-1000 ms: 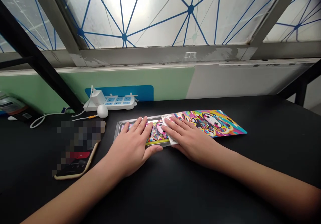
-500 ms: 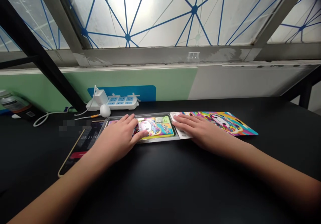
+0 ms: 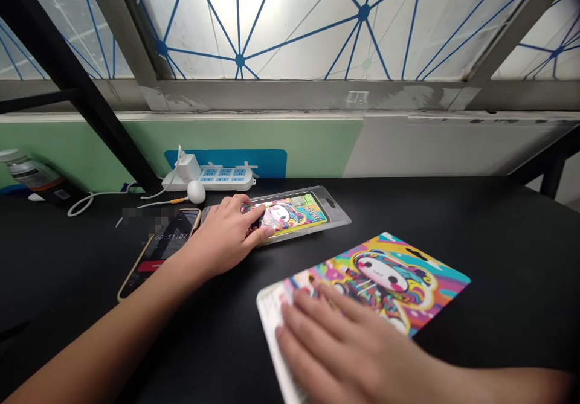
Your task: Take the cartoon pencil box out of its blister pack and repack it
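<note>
My left hand (image 3: 226, 235) lies flat with fingers stretched on the left end of a clear plastic package (image 3: 335, 214) that holds a colourful cartoon-printed item (image 3: 296, 214), at the back middle of the black table. My right hand (image 3: 344, 346) rests flat, fingers spread, on the near left part of a colourful cartoon card (image 3: 389, 280) lying close to me, well apart from the package.
A phone (image 3: 156, 253) showing a timer lies left of my left hand. Behind it are a white power strip (image 3: 217, 179) with a charger, a white cable, and a small round white object (image 3: 196, 192). A bottle (image 3: 29, 174) lies far left. The black table (image 3: 498, 229) ends at a green and white wall.
My right hand slid the colourful card out of the plastic package and drew it toward me. My left hand moved the package back and slightly left, holding it down.
</note>
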`<action>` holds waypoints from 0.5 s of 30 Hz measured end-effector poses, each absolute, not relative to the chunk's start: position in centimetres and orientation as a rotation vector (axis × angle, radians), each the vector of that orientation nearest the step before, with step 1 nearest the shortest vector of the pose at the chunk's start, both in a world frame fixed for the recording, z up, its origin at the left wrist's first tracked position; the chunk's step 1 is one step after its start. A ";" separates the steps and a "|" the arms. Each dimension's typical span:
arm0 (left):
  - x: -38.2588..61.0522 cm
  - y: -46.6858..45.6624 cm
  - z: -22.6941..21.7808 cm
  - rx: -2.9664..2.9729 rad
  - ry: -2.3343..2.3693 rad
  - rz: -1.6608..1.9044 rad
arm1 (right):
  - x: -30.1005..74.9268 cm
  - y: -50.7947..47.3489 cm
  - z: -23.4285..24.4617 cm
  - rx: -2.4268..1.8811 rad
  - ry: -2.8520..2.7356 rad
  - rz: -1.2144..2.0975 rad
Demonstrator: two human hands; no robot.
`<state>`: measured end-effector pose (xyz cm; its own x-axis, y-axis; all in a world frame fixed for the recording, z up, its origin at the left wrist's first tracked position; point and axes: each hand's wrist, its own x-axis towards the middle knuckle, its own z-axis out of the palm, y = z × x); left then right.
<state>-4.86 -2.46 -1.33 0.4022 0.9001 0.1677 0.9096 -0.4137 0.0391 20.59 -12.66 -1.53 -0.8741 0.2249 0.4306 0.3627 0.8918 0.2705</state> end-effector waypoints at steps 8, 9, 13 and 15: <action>-4.0 -2.9 -2.0 -2.706 -1.519 -0.283 | 15.8 -9.4 -3.7 -0.496 -2.861 0.134; -3.9 -2.9 -2.0 -2.720 -1.487 -0.272 | 15.7 -8.3 -3.4 -0.504 -2.857 0.261; -3.8 -3.0 -2.1 -2.714 -1.402 -0.252 | 15.8 -5.9 -2.9 -0.460 -2.824 0.558; -3.8 -3.0 -2.2 -2.696 -1.390 -0.246 | 15.9 -5.7 -3.1 -0.465 -2.808 0.602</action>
<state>-3.80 -2.99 -2.22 0.5706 0.7995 0.1876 0.8154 -0.5788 -0.0136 15.86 -5.74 -3.09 -0.9226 0.3523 0.1570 0.2570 0.8651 -0.4307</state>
